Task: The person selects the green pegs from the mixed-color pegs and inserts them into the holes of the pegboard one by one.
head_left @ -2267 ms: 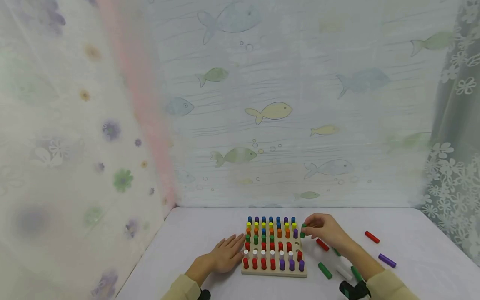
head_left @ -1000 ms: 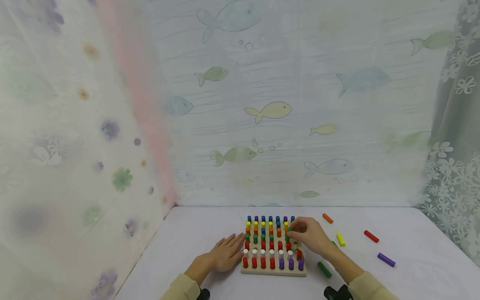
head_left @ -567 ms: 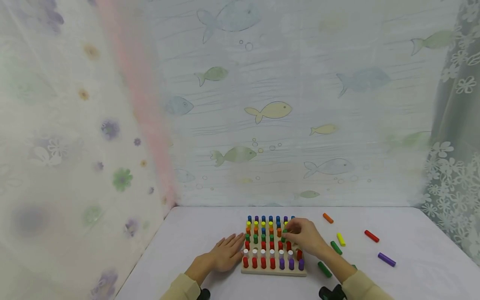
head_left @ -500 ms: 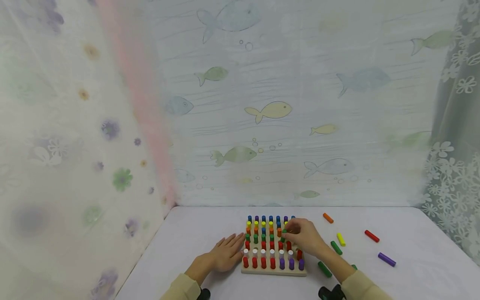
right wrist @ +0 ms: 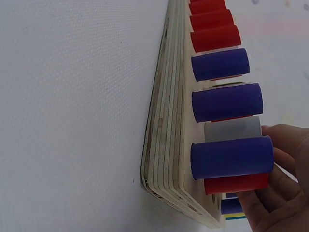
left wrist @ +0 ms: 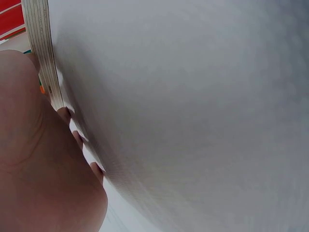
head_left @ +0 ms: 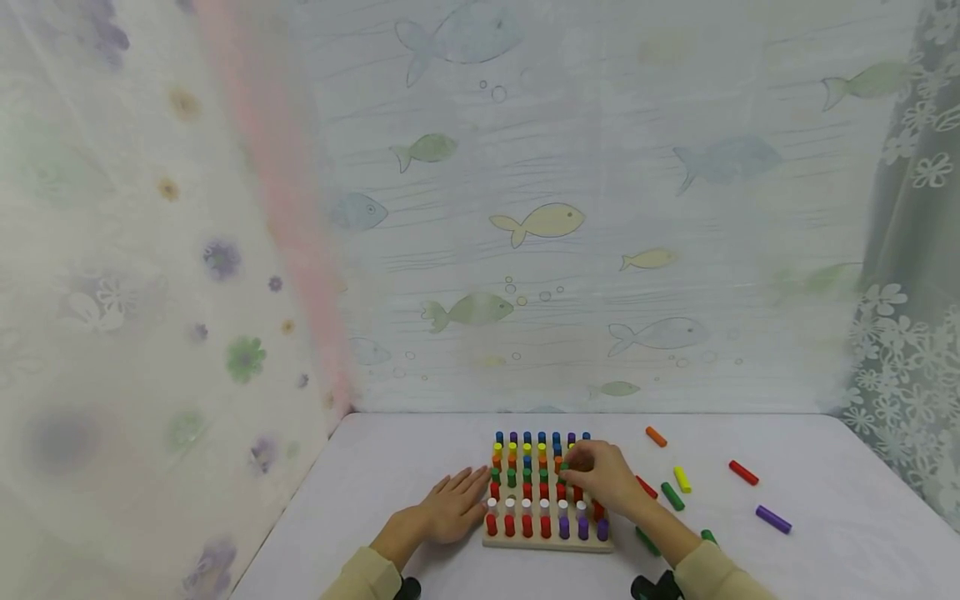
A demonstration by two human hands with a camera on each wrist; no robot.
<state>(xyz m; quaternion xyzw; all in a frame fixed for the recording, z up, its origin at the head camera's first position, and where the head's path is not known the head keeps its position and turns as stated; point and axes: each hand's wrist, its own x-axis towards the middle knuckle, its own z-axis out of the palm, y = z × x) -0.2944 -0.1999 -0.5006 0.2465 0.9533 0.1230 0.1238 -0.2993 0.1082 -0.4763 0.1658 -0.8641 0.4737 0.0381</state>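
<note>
A wooden pegboard [head_left: 547, 547] stands on the white table, with rows of coloured pegs upright in it. My left hand [head_left: 453, 508] lies flat with straight fingers along the board's left side. In the left wrist view its fingers reach the plywood edge [left wrist: 41, 48]. The thumb and fingertips of my right hand [head_left: 603, 479] pinch a green peg [head_left: 563, 472] at the row of green pegs, right of the fourth one. In the right wrist view that peg is hidden, while purple pegs [right wrist: 231, 158] and a red peg [right wrist: 236, 183] stand in front of the hand.
Loose pegs lie to the right: an orange peg [head_left: 656, 437], a yellow peg [head_left: 682, 479], a purple peg [head_left: 773, 519], red pegs [head_left: 743, 472] and several green ones [head_left: 672, 497]. My right forearm [head_left: 667, 529] passes over some of them. A patterned curtain [head_left: 600, 250] hangs behind the table.
My right hand has carried the green peg leftward from beside the board's right edge to the green row, lowering slightly at the end. My left hand has stayed where it was.
</note>
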